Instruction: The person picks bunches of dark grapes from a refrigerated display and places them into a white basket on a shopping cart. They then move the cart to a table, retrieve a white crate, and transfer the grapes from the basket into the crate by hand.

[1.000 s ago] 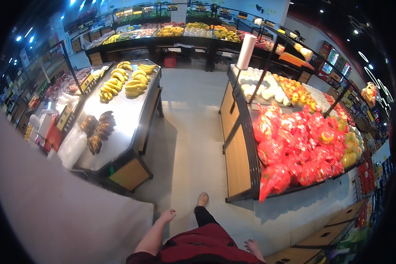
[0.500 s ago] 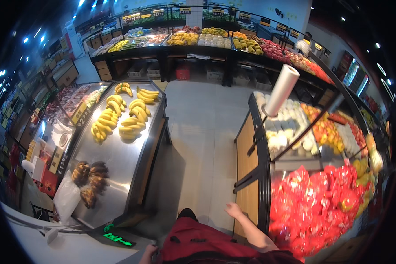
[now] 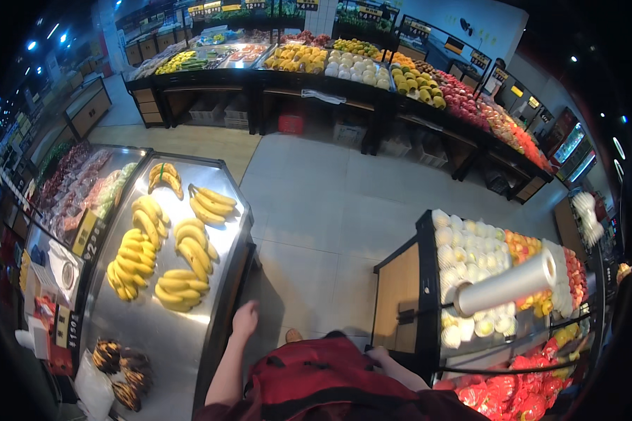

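Left hand (image 3: 245,321) nearer, by counter's (image 3: 165,340) right edge | we see nearest bananas (image 3: 182,289) leftward, lying crosswise | fingers, left and right hand (image 3: 378,355): we can't tell

Ceiling lts (image 3: 31,45) bright; glare on metal tbl (image 3: 167,331); edges dk, bent

Yellow bananas (image 3: 131,264), white plastic roll (image 3: 505,283)

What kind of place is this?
Likely a supermarket's produce section: yellow bananas on a metal display table, a long stand of sorted fruit behind, and a roll of clear plastic bags at the right-hand stand.
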`<state>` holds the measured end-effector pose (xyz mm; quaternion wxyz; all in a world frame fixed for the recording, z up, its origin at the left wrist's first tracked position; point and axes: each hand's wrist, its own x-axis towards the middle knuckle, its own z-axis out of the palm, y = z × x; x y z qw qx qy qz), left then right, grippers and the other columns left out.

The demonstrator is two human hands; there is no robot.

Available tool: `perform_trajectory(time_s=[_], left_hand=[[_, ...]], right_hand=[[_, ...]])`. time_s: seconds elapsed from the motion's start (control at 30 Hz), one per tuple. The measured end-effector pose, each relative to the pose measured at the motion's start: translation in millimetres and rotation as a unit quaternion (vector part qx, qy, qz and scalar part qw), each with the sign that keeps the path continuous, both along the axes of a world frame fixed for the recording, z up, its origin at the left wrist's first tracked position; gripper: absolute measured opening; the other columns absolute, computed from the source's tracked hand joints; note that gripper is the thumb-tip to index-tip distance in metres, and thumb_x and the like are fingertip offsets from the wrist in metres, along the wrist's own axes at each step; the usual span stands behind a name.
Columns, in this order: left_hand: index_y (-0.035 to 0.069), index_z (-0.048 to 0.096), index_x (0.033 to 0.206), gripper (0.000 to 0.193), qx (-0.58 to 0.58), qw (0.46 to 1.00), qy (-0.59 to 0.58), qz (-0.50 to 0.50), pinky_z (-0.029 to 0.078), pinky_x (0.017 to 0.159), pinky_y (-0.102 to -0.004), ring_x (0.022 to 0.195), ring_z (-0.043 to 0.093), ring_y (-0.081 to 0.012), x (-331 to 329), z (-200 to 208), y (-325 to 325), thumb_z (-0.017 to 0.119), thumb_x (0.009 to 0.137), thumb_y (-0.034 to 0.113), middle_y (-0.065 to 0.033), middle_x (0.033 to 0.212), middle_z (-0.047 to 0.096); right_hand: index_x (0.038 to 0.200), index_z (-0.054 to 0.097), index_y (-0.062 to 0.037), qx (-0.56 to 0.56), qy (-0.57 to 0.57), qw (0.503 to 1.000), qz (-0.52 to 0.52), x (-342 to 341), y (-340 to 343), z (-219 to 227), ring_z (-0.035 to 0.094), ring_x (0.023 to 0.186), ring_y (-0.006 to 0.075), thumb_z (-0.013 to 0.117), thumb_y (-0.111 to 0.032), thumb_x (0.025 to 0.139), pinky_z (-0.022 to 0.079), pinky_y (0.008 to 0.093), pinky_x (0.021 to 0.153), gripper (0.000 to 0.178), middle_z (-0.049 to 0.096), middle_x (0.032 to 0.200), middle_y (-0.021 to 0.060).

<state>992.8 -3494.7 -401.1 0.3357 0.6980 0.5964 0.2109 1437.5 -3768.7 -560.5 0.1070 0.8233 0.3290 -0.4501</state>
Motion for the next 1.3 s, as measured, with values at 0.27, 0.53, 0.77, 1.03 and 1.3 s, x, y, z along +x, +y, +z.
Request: perform_trajectory(time_s=[0.27,0.53,0.77,1.03,1.3], left_hand=[[0.005,0.066,0.111,0.026,0.060,0.997,-0.030,-0.025,0.051,0.086,-0.0399,0.097,0.066,-0.0329,116.8,55.8,291.2,0.055,0.088,0.012,-0.0171,0.104,0.068],[0.000,0.068,0.107,0.022,-0.134,0.990,-0.043,0.026,0.054,0.079,-0.0311,0.085,0.069,-0.0192,117.6,-13.4,405.9,0.065,0.086,0.006,-0.0121,0.090,0.071],[-0.001,0.066,0.109,0.023,-0.045,0.991,-0.087,0.095,0.053,0.075,-0.0302,0.080,0.066,-0.0165,88.6,-3.0,522.0,0.062,0.086,0.002,-0.0102,0.088,0.070],[0.000,0.066,0.110,0.026,-0.200,0.975,-0.051,0.083,0.052,0.075,-0.0312,0.081,0.066,-0.0174,3.5,-85.4,683.9,0.065,0.085,0.005,-0.0106,0.089,0.070],[0.001,0.065,0.110,0.029,-0.089,0.993,0.082,0.005,0.052,0.068,-0.0397,0.075,0.067,-0.0314,-71.9,-68.1,942.4,0.054,0.087,0.016,-0.0196,0.085,0.069]], right_hand=[[0.091,0.066,-0.0050,0.102,0.073,0.877,-0.463,68.5,33.9,-81.8,0.059,0.057,0.0226,0.064,-0.015,0.082,0.045,0.0388,0.048,0.013,0.059,0.069,0.0086],[0.090,0.068,-0.0001,0.086,-0.087,0.988,-0.093,195.0,404.1,-110.2,0.068,0.085,0.0296,0.057,-0.023,0.080,0.054,0.0413,0.072,0.028,0.069,0.093,0.0180],[0.088,0.071,-0.0049,0.232,0.062,0.971,-0.016,178.8,826.6,-31.8,0.065,0.076,0.0305,0.056,-0.017,0.080,0.051,0.0431,0.070,0.021,0.068,0.084,0.0182],[0.087,0.072,-0.0043,0.294,0.106,0.944,0.111,23.2,1087.9,-18.2,0.066,0.082,0.0356,0.058,-0.019,0.074,0.053,0.0470,0.072,0.024,0.069,0.088,0.0192],[0.097,0.071,-0.0045,0.120,0.018,0.970,0.208,-15.7,1167.3,5.1,0.066,0.094,0.0369,0.063,-0.021,0.075,0.053,0.0482,0.080,0.029,0.069,0.101,0.0209]])
